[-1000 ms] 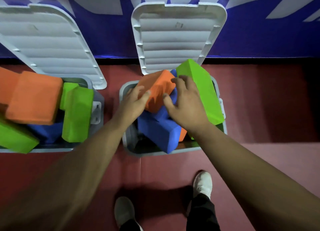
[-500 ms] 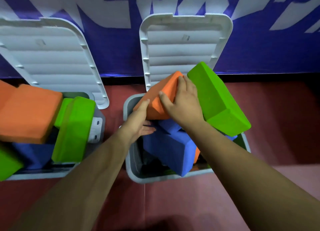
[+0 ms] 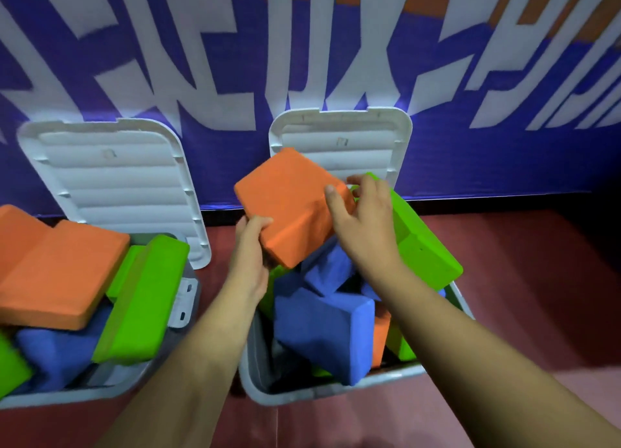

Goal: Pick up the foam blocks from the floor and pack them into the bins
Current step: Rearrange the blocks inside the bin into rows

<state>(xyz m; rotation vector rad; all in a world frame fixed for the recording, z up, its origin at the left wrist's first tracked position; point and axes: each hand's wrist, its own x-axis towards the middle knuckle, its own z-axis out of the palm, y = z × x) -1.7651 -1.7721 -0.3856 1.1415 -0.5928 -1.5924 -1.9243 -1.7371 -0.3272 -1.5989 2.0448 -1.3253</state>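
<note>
**Grip.** The fingers (image 3: 260,222) of the left hand (image 3: 250,259) are curled round the near lower corner of the orange block (image 3: 289,205). The thumb lies on the upper face and the other fingers are underneath, out of view. The right hand (image 3: 366,226) grips the opposite end. Its thumb presses on the upper face and its other fingers hook over the far edge, close against the green block (image 3: 423,246).

**Position.** The orange block is held in both hands above the right bin (image 3: 322,394). It is tilted, with its near corner lowest and just over the blue blocks (image 3: 322,323). Whether that corner touches them cannot be told.

**Appearance.** The orange block is a thick rectangular slab with a matt, faintly grained surface and softened edges. No denting shows under the thumbs. It is probably light and will give under pressure.

**Step in hand.** This appears to be the packing step: the block is being placed or re-seated in the right bin. The bin is unevenly loaded. The blue blocks lie at angles, the green block leans out over the right rim, and a dark gap shows at the near left corner.

**Next move.** The block probably needs turning to match a free space, then lowering and pressing level. The green block may need pushing inward first. If it is not, the open lid (image 3: 339,135) behind the bin is unlikely to close.

**Surroundings.** The left bin (image 3: 50,399) is heaped above its rim with more blocks.
</note>
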